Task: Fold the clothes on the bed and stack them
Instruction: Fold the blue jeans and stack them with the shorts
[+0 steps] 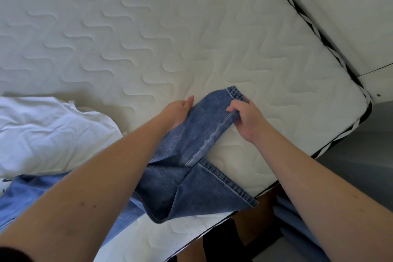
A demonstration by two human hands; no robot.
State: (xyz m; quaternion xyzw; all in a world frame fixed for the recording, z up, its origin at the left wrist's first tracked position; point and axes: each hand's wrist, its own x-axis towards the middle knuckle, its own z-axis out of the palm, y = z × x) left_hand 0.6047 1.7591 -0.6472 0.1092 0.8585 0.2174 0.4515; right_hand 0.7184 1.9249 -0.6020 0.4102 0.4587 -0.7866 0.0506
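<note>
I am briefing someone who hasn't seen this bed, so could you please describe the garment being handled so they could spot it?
On the white quilted mattress, look near its front edge, right of the crumpled white garment. The dark blue jeans lie there, one leg gripped by the left hand and right hand, the only dark denim with pale stitched seams.

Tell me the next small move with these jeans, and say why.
Probably draw the hem end toward the far, bare part of the mattress and lay that leg flat. Both hands hold the dark jeans at one leg's hem: the right hand pinches its edge, the left hand is under the cloth. The rest lies bunched and twisted near the bed's edge, beside a white garment.
</note>
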